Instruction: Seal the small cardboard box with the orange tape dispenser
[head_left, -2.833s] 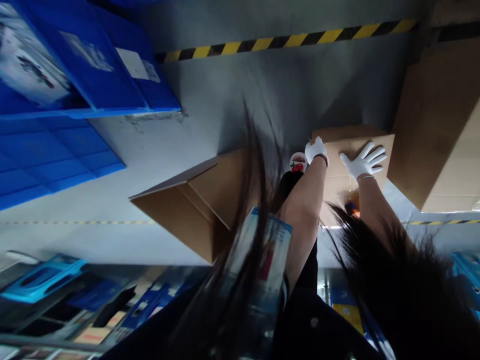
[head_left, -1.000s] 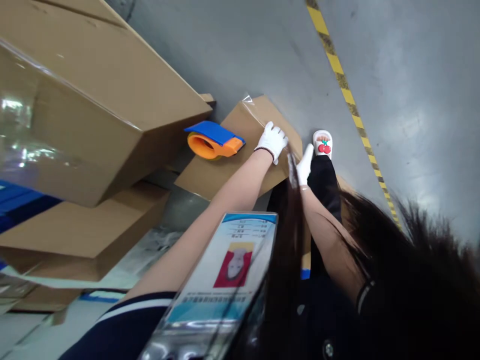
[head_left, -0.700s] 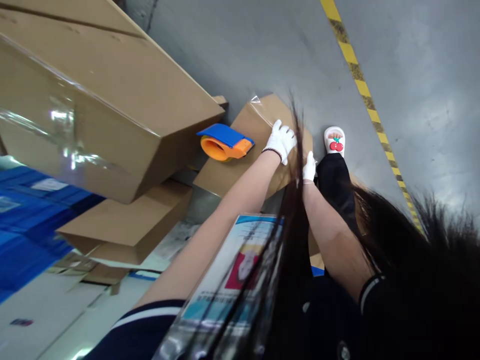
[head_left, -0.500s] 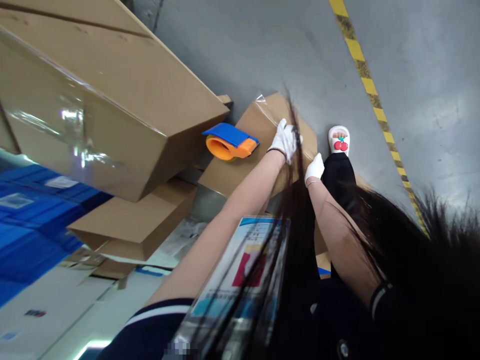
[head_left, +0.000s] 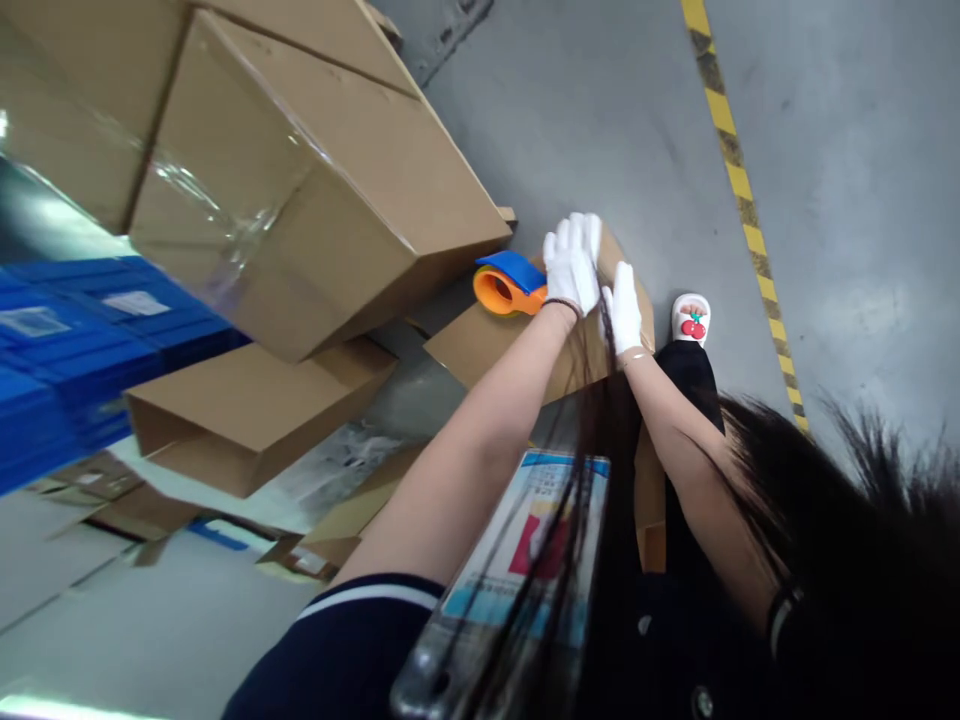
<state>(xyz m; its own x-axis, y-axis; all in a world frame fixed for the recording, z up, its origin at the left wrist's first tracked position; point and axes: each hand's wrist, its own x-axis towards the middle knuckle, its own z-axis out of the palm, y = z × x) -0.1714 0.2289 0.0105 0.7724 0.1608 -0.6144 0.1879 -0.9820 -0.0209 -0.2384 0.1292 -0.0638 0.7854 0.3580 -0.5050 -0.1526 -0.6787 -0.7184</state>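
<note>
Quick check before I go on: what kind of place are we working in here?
Most likely a warehouse or packing area: stacked cardboard boxes, blue plastic crates, and a yellow-black hazard line on the grey concrete floor. A tape dispenser sits on the carton under both gloved hands.

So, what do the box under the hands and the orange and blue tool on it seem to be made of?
The brown box under both gloved hands looks like matte cardboard, plain brown with creased edges. The orange and blue tape dispenser lying on it seems moulded plastic, since its surface is smooth, evenly coloured and slightly glossy. The white gloves on the left hand and right hand look like soft fabric.
</note>
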